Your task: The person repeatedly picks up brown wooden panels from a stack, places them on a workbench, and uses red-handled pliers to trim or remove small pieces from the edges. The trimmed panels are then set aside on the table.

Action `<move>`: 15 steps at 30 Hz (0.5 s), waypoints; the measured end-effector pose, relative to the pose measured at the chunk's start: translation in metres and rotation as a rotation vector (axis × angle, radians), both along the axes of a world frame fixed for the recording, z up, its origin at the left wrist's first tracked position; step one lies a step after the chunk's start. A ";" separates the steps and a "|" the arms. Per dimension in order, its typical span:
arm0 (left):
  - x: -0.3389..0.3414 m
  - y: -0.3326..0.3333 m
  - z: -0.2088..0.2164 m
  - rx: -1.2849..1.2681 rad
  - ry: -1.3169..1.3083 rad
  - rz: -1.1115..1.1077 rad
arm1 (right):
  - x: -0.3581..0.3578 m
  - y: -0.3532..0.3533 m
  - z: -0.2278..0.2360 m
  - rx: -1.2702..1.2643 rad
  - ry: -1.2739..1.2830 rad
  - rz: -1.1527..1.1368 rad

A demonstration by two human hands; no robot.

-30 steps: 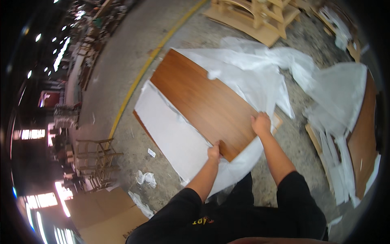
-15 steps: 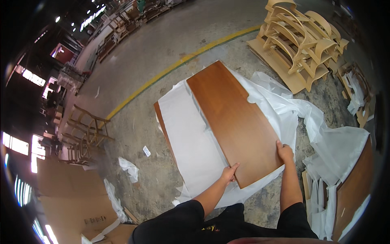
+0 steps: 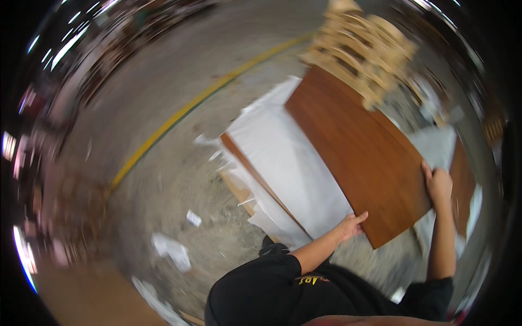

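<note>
Both my hands grip a long reddish-brown wooden panel (image 3: 359, 146) at its near end. My left hand (image 3: 352, 226) holds the left edge close to the near corner, thumb on top. On the right edge, my right hand (image 3: 438, 186) is closed, with the thumb over the face; the fingers beneath the panel are hidden. To the panel's left lies a stack covered by white wrapping sheet (image 3: 296, 157). A narrow strip of brown wood (image 3: 261, 178) shows along that stack's left side.
Pale curved wooden parts (image 3: 361, 49) are stacked beyond the panel. Another brown panel (image 3: 463, 187) with white sheeting stands at the right. A yellow line (image 3: 179, 114) crosses the concrete floor. White scraps (image 3: 172, 251) lie at the left, near brown cardboard (image 3: 92, 293).
The panel has moved right in my hands, off most of the white-covered stack. My body and view have turned, blurring the surroundings. More of the stack's left side now shows.
</note>
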State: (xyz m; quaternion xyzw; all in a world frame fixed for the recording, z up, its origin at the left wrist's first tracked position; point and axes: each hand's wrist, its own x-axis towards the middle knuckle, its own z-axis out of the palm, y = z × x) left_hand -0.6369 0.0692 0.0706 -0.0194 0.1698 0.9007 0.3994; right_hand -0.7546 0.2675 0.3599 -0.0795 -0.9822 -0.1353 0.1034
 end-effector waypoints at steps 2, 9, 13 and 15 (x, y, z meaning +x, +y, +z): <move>0.010 -0.057 0.011 0.082 -0.240 -0.123 | 0.072 -0.066 0.057 -0.099 0.086 -0.033; -0.122 -0.206 -0.012 0.192 -0.279 -0.095 | 0.298 -0.277 0.084 0.035 -0.002 -0.608; -0.175 -0.130 0.061 -0.120 -0.220 -0.303 | 0.433 -0.316 0.088 -0.063 0.100 -0.914; -0.157 -0.064 0.086 -0.290 -0.217 -0.405 | 0.510 -0.333 0.088 -0.069 0.139 -1.025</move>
